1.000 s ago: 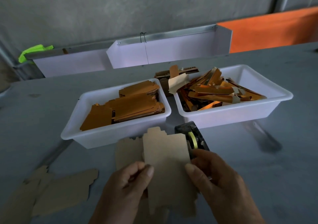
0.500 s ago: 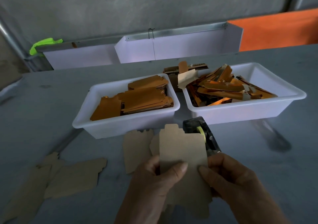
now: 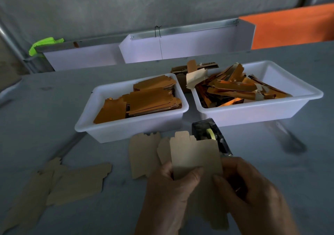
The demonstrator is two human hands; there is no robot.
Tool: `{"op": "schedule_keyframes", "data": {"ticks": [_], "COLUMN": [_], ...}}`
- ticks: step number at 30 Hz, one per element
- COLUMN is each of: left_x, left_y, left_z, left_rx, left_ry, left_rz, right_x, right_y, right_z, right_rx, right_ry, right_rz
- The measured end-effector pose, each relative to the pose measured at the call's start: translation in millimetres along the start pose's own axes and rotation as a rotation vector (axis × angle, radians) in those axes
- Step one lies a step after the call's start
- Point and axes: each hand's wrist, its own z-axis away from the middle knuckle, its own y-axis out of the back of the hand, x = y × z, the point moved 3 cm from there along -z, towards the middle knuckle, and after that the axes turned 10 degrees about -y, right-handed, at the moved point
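Cardboard blank point(image 3: 196, 155) pinched by left hand point(image 3: 168, 196) and right hand point(image 3: 253, 193); lower edge blurred.

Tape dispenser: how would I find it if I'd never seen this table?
On the grey table stand a left white tub and a right white tub. Just in front of the gap between them, behind the cardboard piece that the left hand and right hand hold, sits the tape dispenser. It is the only black thing there, with a pale yellow roll inside.
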Motion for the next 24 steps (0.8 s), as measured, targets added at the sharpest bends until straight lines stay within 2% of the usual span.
{"op": "schedule_keyframes", "data": {"ticks": [2,5,8,11,14,15,18,19,22,24], "left_x": [0.2,2.5,5.5,12.3,11.7,9.5,5.8,4.7,1.9,2.6], "left_y": [-3.4,-8.5,-10.5,-7.6,-2.1,-1.2,0.6,0.1,-0.8,-1.2], "left_z": [1.2,3.5,7.2,12.4,12.0,11.0,9.3,9.2,9.6,10.4], "left_rx": [0.035,0.058,-0.055,-0.242,-0.228,-0.244,-0.362,-0.409,-0.501,-0.509], "left_ry": [-0.028,-0.037,-0.014,-0.142,-0.163,-0.135,-0.073,-0.050,-0.007,-0.008], "left_rz": [-0.070,-0.112,-0.064,-0.143,-0.190,-0.176,-0.123,-0.090,-0.097,-0.125], "right_x": [-7.5,-9.8,-15.3,-15.9,-13.2,-11.1,0.2,4.2,7.7,10.9], "right_y": [-2.0,-9.8,-10.2,-5.6,-6.0,-6.2,3.1,3.8,-3.3,-4.5], "right_z": [5.7,12.2,15.1,10.9,7.8,7.3,1.2,-1.1,-3.1,-3.0], "right_rx": [0.077,0.041,-0.108,-0.253,-0.360,-0.346,-0.172,-0.187,-0.432,-0.454], "right_ry": [0.083,0.049,0.016,-0.083,-0.170,-0.187,-0.250,-0.284,-0.411,-0.442], "right_rz": [0.110,-0.020,-0.242,-0.425,-0.411,-0.410,-0.380,-0.401,-0.555,-0.567]}}
